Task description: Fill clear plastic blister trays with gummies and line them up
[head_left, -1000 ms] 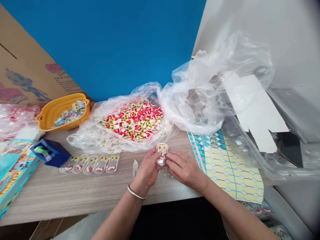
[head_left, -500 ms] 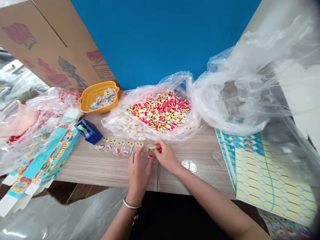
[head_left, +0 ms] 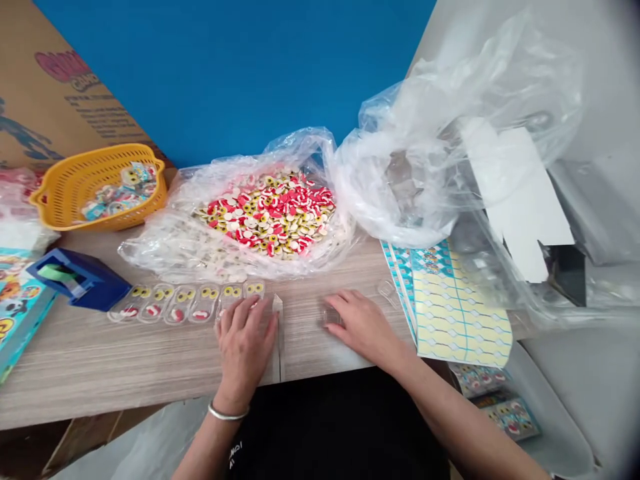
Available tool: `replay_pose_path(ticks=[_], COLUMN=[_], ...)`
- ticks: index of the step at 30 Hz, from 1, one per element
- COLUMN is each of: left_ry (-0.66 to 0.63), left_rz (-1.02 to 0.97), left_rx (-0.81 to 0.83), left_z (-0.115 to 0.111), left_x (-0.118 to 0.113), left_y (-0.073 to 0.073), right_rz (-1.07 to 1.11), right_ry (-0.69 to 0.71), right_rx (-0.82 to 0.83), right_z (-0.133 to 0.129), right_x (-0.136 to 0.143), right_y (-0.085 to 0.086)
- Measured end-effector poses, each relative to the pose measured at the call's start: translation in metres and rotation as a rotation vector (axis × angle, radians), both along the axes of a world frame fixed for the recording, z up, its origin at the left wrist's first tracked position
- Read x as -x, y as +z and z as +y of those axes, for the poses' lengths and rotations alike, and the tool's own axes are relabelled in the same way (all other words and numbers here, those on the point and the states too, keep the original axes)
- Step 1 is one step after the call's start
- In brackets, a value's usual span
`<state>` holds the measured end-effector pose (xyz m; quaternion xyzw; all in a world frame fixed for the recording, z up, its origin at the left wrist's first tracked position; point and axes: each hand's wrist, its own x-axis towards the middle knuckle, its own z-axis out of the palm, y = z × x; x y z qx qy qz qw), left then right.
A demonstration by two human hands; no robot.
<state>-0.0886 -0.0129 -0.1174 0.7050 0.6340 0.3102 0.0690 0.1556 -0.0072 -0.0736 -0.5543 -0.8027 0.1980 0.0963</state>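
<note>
My left hand [head_left: 245,343] lies over the right end of a row of small clear trays [head_left: 203,300], its fingers curved and the thumb held apart. They partly cover the last tray [head_left: 254,289], which holds yellow eye-shaped candies and a bit of red. Other trays in the row each carry two yellow eye candies and a red-and-white lips candy. Farther right, my right hand [head_left: 363,327] has thumb and fingers around the edges of a clear plastic tray [head_left: 331,315] on the table. Behind both hands, a plastic bag [head_left: 170,250] holds a heap of loose candies [head_left: 280,210].
A blue tape dispenser [head_left: 80,280] stands left of the row, before a yellow basket [head_left: 50,193] with small wrapped packs. Printed yellow-and-blue sheets [head_left: 463,307] lie at right under clear plastic bags [head_left: 400,193]. Another clear tray [head_left: 389,292] sits beside the sheets.
The view has turned right. My right hand has left the tray near my left hand and moved right to a clear tray. My left hand has shifted over the row's end.
</note>
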Motion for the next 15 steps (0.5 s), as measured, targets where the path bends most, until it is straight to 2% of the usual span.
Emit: replay_pose_path(ticks=[3,5,8,10,13,15], left_ry=[-0.099,-0.131,-0.070,-0.033,-0.095,-0.132], left_rz=[-0.324,-0.567,-0.979,-1.217,-1.442,-1.570], left_rx=[0.112,0.244,0.461,0.577,0.704,0.733], left_z=[-0.004,-0.007,-0.007,-0.005,0.002,0.008], left_x=[-0.030,-0.053,-0.080,-0.092,-0.099,-0.096], left_y=[0.007,0.008,0.009,0.012,0.020,0.026], right_rz=[-0.065,0.045,0.369,0.687,1.095,1.165], right_ry=[-0.007,-0.078,-0.257,-0.309,-0.249,-0.181], right_rx=[-0.036,-0.018,0.112,0.271,0.510,0.614], right_z=[-0.017,-0.022,-0.018,-0.011,-0.001,0.009], right_x=[-0.027,-0.031,-0.029,-0.024,-0.011,-0.002], right_y=[-0.015,-0.026,-0.035,-0.036,-0.029,-0.022])
